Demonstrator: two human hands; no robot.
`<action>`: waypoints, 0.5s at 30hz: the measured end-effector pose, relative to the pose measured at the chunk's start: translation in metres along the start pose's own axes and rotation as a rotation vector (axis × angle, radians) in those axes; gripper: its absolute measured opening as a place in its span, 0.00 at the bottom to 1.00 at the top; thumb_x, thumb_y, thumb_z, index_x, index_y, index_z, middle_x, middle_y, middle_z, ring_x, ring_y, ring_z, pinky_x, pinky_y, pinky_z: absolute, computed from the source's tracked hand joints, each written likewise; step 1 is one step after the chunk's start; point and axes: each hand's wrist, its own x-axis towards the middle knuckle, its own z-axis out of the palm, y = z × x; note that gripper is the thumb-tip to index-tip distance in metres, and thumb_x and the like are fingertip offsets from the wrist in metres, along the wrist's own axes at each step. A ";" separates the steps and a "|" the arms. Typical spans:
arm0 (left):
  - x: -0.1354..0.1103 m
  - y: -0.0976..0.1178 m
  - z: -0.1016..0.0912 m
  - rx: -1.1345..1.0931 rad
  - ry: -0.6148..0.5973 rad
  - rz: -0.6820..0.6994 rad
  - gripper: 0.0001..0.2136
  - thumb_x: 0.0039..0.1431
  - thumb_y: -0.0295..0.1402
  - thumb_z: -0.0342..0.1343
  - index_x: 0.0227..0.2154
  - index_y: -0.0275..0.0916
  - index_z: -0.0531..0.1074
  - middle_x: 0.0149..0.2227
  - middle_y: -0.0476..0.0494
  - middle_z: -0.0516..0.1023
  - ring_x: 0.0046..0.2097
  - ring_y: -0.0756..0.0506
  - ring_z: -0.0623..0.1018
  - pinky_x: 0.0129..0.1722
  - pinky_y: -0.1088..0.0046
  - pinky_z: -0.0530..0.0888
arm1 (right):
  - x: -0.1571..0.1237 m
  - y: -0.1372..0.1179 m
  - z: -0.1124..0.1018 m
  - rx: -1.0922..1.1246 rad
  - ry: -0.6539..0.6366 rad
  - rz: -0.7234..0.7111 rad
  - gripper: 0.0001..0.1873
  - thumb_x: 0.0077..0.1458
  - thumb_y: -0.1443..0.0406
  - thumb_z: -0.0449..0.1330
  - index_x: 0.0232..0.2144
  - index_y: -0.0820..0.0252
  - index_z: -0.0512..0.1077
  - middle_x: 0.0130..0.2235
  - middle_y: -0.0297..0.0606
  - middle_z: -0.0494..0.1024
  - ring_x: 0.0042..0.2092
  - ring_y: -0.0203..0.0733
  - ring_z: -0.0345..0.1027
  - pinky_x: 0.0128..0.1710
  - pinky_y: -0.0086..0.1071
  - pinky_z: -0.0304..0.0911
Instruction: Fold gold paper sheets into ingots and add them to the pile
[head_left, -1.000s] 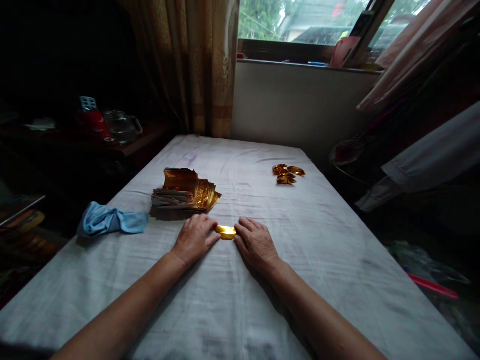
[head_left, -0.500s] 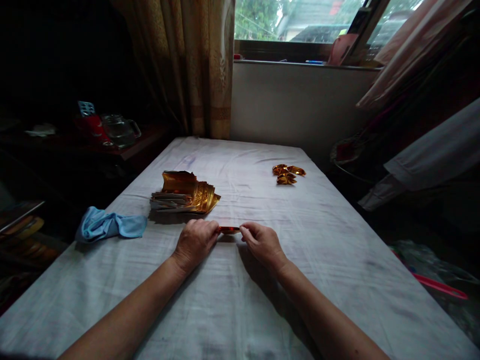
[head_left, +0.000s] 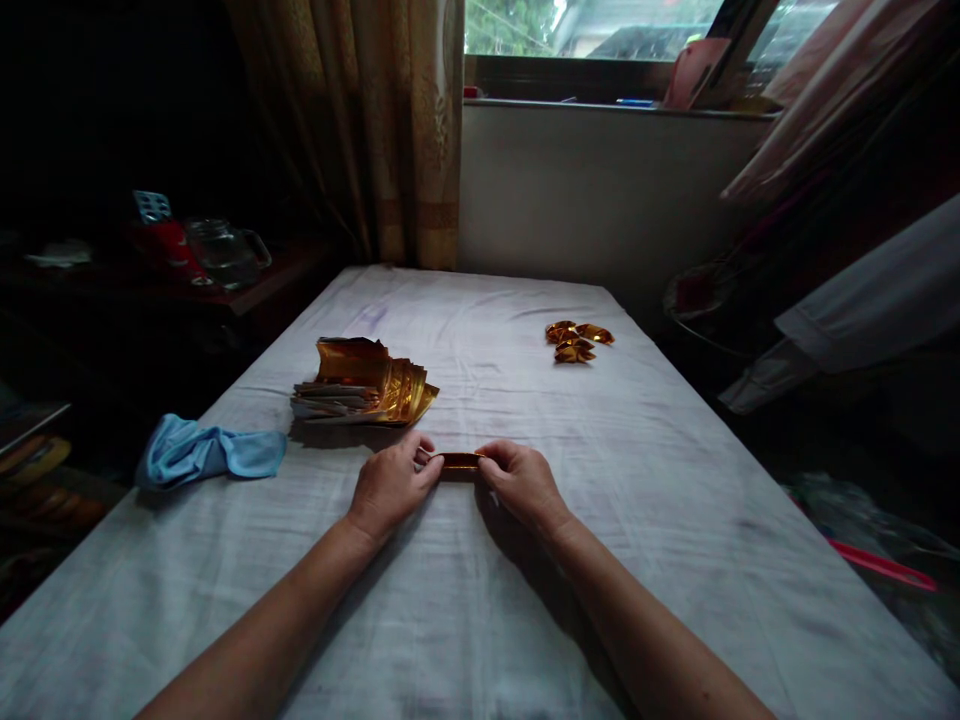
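Note:
Between my two hands a narrow folded strip of gold foil paper [head_left: 460,461] is stretched level, just above the white cloth. My left hand [head_left: 394,485] pinches its left end between thumb and fingers. The right end is pinched by my right hand [head_left: 523,482]. Beyond my left hand lies a fanned stack of gold foil paper sheets [head_left: 367,385], some with grey undersides showing. Several folded gold foil pieces [head_left: 574,349] sit in a small group farther off to the right.
A light blue cloth [head_left: 214,450] lies crumpled near the left edge of the white-covered table [head_left: 480,620]. On a dark side table at the left stands a glass jug [head_left: 225,255] beside a red packet [head_left: 178,250]. Clothes [head_left: 877,290] hang along the right.
My left hand has turned so its thumb shows at the strip's left end, with its fingers lifted slightly. The strip shows a little more of its length. The view has shifted slightly.

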 end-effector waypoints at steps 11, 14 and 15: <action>0.003 0.009 -0.003 0.106 -0.070 0.019 0.12 0.67 0.37 0.49 0.35 0.42 0.77 0.37 0.44 0.83 0.38 0.42 0.81 0.32 0.71 0.65 | -0.005 -0.007 -0.007 -0.279 0.020 -0.042 0.13 0.59 0.63 0.57 0.36 0.50 0.83 0.38 0.37 0.85 0.41 0.46 0.79 0.40 0.32 0.65; 0.004 0.008 -0.002 0.127 -0.062 0.033 0.12 0.67 0.35 0.48 0.35 0.41 0.76 0.37 0.42 0.83 0.38 0.43 0.81 0.34 0.71 0.66 | -0.006 -0.008 -0.006 -0.289 0.020 -0.068 0.13 0.60 0.64 0.57 0.36 0.49 0.83 0.39 0.36 0.85 0.41 0.45 0.79 0.40 0.31 0.65; 0.004 0.008 -0.002 0.132 -0.063 0.038 0.11 0.67 0.35 0.48 0.35 0.41 0.76 0.37 0.42 0.83 0.38 0.43 0.81 0.34 0.71 0.66 | -0.005 -0.008 -0.006 -0.288 0.020 -0.074 0.13 0.60 0.64 0.57 0.36 0.49 0.83 0.39 0.36 0.85 0.41 0.45 0.79 0.40 0.30 0.65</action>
